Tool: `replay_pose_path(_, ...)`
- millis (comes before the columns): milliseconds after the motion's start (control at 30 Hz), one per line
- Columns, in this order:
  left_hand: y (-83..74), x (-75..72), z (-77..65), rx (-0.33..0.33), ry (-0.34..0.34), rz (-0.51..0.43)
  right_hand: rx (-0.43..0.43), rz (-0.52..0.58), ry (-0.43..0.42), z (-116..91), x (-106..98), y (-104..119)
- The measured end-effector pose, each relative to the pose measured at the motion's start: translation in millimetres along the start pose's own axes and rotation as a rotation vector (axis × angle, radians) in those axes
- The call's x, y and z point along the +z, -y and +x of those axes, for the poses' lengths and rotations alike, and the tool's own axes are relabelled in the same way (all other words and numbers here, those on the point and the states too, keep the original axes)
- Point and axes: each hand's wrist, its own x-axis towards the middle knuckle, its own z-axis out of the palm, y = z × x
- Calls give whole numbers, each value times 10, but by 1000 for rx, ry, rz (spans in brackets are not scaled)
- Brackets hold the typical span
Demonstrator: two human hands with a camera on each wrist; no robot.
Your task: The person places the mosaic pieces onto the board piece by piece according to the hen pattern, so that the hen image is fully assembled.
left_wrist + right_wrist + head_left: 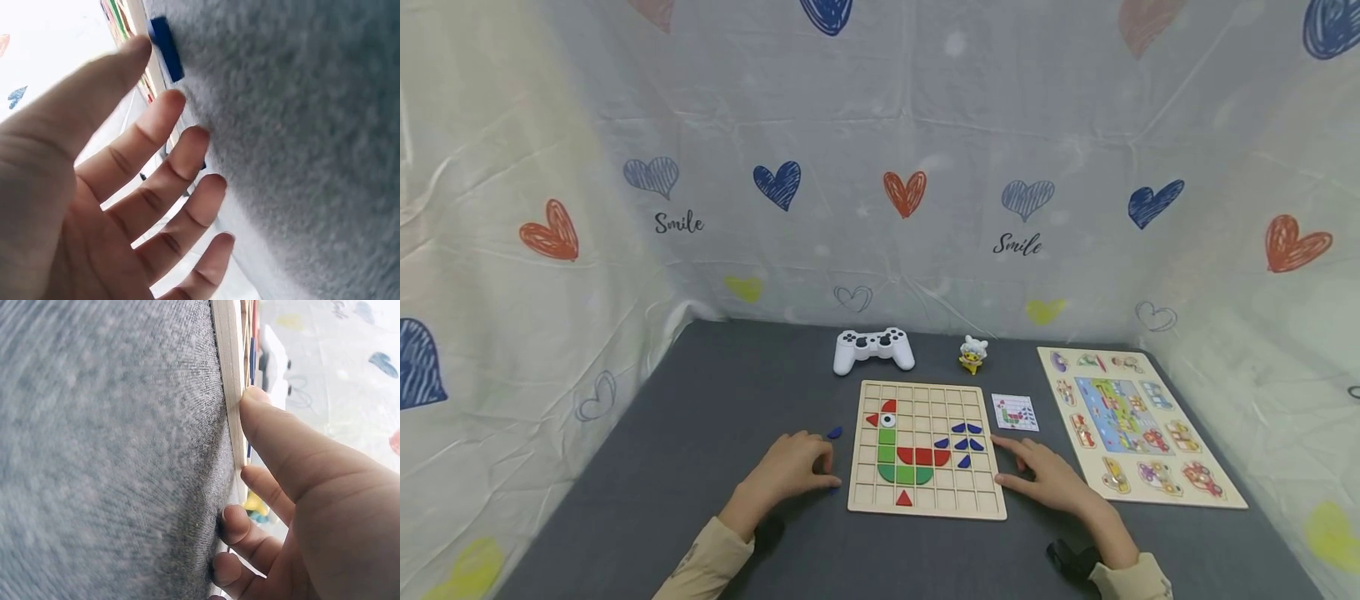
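In the head view a wooden grid board lies flat, with red, green and blue pieces forming a bird. Left of it, my left hand is at the table, fingers loosely bent and spread. Its thumb tip is right at a small blue piece, largely hidden by the thumb in the head view. Another blue half-round piece lies just beyond the fingers. On the other side, my right hand rests its thumb and index fingertip against the board's right edge, other fingers relaxed on the cloth.
A small pattern card lies right of the board. Farther right is a wooden picture puzzle. A white game controller and a small figurine stand behind the board. A heart-printed curtain encloses the dark table.
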Motion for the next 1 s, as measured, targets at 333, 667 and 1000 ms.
replay_pose_path(333, -29, 4, -25, 3, 2, 4, 8, -4, 3, 10, 7, -9)
replay_pose_path(667, -29, 7, -35, 25, -12, 5, -18, -8, -15, -6, 3, 11)
replay_pose_path(1000, -59, 26, 0, 61, -19, 22, -3, -10, -9, -2, 2, 10)
